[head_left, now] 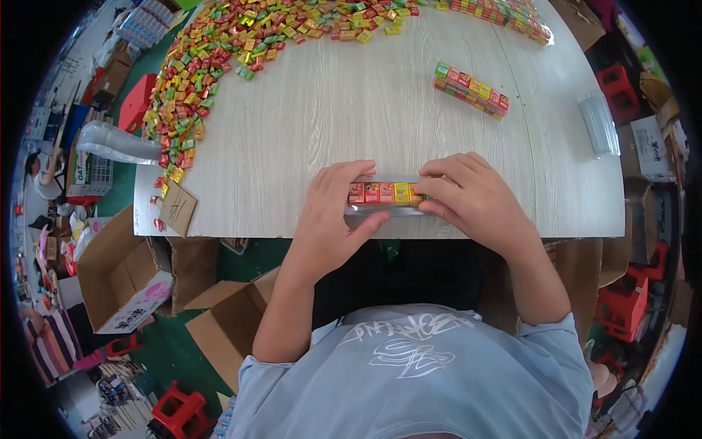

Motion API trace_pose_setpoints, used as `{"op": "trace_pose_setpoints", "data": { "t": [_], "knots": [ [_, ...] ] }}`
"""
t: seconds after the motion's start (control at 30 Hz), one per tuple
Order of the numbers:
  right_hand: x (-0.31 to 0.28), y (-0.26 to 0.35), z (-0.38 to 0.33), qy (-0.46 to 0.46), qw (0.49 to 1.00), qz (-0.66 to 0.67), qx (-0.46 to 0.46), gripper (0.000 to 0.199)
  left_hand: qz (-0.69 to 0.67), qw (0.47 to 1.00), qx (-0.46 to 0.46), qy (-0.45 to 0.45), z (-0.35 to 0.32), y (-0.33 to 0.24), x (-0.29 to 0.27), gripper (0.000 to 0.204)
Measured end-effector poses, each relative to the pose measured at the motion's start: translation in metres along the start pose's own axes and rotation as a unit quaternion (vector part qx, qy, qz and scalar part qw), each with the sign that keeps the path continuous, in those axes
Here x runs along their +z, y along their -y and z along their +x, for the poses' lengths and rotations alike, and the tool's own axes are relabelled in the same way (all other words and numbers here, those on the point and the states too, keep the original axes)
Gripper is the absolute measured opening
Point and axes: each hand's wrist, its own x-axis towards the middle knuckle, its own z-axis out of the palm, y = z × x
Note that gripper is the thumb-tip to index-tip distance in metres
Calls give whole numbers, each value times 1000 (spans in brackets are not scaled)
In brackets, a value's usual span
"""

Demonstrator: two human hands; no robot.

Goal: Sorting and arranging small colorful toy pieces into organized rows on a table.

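We see both hands at the near edge of the table [307, 132], about midway along it, closed from either side on a short row of small sweet boxes [385, 192]. The row lies crosswise, red boxes at its left end, then orange and yellow toward the right, and it sits in a narrow clear plastic sleeve [380, 209] whose glossy lower strip shows just below the boxes.

Our left hand [333, 219] lies flat over the left end of the row, fingers close together and pointing to the right, the thumb stretched along the sleeve's near side. Our right hand [472, 197] covers the right end, fingers bent and curled over the top of the boxes, thumb tucked underneath toward the near edge (the last boxes on that side are hidden beneath it). Both hands grip the row between them; neither is spread wide.

Farther back, toward the right side of the table, a second finished row of boxes [472, 89] lies at a slant, well apart from the hands. A broad loose heap of boxes [219, 51] in red, green, yellow and orange curves along the far edge and down the left edge. Near the right edge lies a stack of clear sleeves [598, 121]. A flattened piece of cardboard [178, 207] rests at the near left corner.
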Motion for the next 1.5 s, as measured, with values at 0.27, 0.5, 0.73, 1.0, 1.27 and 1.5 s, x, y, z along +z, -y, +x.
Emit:
{"op": "trace_pose_setpoints", "data": {
  "t": [0.27, 0.5, 0.73, 1.0, 1.27, 1.5],
  "knots": [
    [-14, 5, -9, 26, 999, -20, -2, 32, -27, 1000, -8, -8, -4, -1, 8, 77],
    [-25, 1, -22, 26, 1000, -2, 15, 41, -17, 999, 30, -35, -2, 6, 11, 77],
    [-34, -17, -50, -26, 997, -1, 78, 41, -6, 996, 61, -65, -3, 9, 11, 70],
    [-64, -85, -126, -3, 970, -137, 199, 32, -38, 990, 85, -103, -6, 11, 13, 67],
    [-69, -132, -118, -14, 950, -163, 265, 32, 27, 991, 91, -97, -4, 4, 10, 67],
    [-80, -143, -126, -1, 946, -177, 272, 35, 48, 991, 64, -108, -6, -2, 14, 65]
  ]
}}
